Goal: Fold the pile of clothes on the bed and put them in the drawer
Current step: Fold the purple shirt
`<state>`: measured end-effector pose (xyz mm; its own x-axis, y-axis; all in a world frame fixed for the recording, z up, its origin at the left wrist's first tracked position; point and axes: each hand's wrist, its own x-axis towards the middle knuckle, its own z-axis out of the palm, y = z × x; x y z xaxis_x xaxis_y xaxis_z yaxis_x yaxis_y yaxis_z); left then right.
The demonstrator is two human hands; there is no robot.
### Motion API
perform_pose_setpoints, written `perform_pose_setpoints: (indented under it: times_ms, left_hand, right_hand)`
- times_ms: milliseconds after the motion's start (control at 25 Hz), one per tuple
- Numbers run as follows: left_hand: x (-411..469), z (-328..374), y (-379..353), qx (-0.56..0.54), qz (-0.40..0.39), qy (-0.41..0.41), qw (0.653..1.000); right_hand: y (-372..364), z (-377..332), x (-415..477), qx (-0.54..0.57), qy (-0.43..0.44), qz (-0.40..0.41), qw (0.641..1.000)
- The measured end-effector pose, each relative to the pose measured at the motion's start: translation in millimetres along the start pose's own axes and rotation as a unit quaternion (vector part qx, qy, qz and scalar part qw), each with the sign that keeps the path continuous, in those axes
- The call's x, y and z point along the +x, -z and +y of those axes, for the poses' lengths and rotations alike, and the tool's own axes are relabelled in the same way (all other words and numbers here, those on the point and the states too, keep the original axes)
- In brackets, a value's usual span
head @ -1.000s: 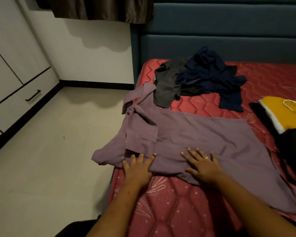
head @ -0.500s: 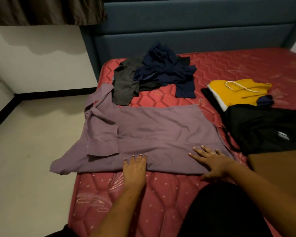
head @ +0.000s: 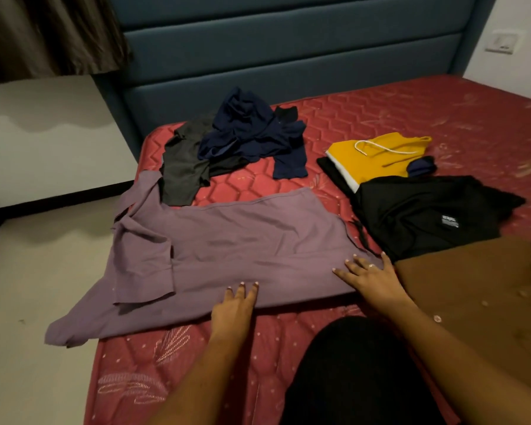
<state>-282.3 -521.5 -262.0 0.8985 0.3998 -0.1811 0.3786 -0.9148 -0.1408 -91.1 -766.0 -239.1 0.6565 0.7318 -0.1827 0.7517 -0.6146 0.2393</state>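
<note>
A purple garment [head: 233, 250] lies spread flat on the red mattress [head: 380, 118], its left part hanging over the bed's edge. My left hand [head: 235, 305] presses flat on its near hem with straight fingers. My right hand [head: 371, 277] lies flat on its right near corner, fingers spread, a ring on one finger. Behind the purple garment sits an unfolded heap of navy clothes [head: 252, 133] and a dark grey garment [head: 181, 170]. To the right lie a folded yellow garment [head: 377, 157], a black garment [head: 423, 213] and a brown garment [head: 472, 289].
A blue padded headboard [head: 288, 56] stands behind the mattress. Pale floor [head: 28, 271] runs along the bed's left side, with a dark curtain [head: 43, 32] above it. A wall switch [head: 501, 41] is at the far right. My dark-clad knee [head: 350, 369] is on the bed.
The view has swung right, away from the cupboard drawers, bringing the black and brown garments into sight. My right hand has slid right along the purple garment's hem; my left hand stays on it.
</note>
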Motion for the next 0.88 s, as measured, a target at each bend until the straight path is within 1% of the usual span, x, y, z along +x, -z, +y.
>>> perform_pose_setpoints:
  times_ms: [40, 80, 120, 200, 240, 320, 360, 440, 520, 600, 680, 760, 800, 880]
  left_hand:
    - [1, -2, -1, 0.004, -0.004, 0.015, 1.000]
    - [1, -5, -1, 0.006, -0.012, 0.026, 1.000]
    - [-1, -6, -1, 0.010, -0.023, 0.034, 0.999]
    - [-8, 0, 2, 0.015, -0.037, 0.033, 0.999]
    - [-13, 7, 3, 0.013, -0.042, 0.028, 0.999]
    - [-26, 24, 1, 0.009, -0.051, 0.015, 0.999]
    - [-33, 30, -2, 0.006, -0.053, 0.012, 0.999]
    - [-44, 34, -9, -0.002, -0.058, 0.022, 0.998]
    - [-54, 30, -12, -0.011, -0.057, 0.023, 0.998]
    - [-65, 22, -11, -0.022, -0.073, 0.014, 0.997]
    - [-77, 8, -8, -0.062, -0.095, 0.018, 0.993]
    - [-90, -12, -7, -0.111, -0.137, 0.032, 0.984]
    - [-98, -24, -4, -0.138, -0.155, 0.038, 0.977]
    - [-124, -53, 7, -0.219, -0.166, 0.063, 0.960]
  right_hand:
    - [-3, 8, 0, -0.017, 0.019, 0.064, 0.998]
    - [-7, 16, -1, -0.028, 0.036, 0.100, 0.994]
    - [-10, 24, -3, -0.050, 0.052, 0.103, 0.992]
    - [-18, 36, -6, -0.073, 0.046, 0.113, 0.990]
    - [-14, 41, -9, -0.078, 0.038, 0.096, 0.992]
    - [-1, 46, -18, -0.096, -0.007, 0.051, 0.994]
    - [5, 47, -22, -0.086, -0.044, -0.002, 0.995]
    - [18, 42, -27, -0.102, -0.107, -0.114, 0.982]
    - [35, 22, -21, -0.123, -0.130, -0.181, 0.967]
    - [53, -9, -7, -0.097, -0.100, -0.206, 0.969]
    - [72, -54, 5, -0.039, -0.030, -0.179, 0.983]
    - [89, -107, 9, 0.015, 0.065, -0.143, 0.988]
    - [94, -132, 8, 0.027, 0.115, -0.141, 0.983]
    - [97, -182, 4, 0.043, 0.202, -0.154, 0.966]
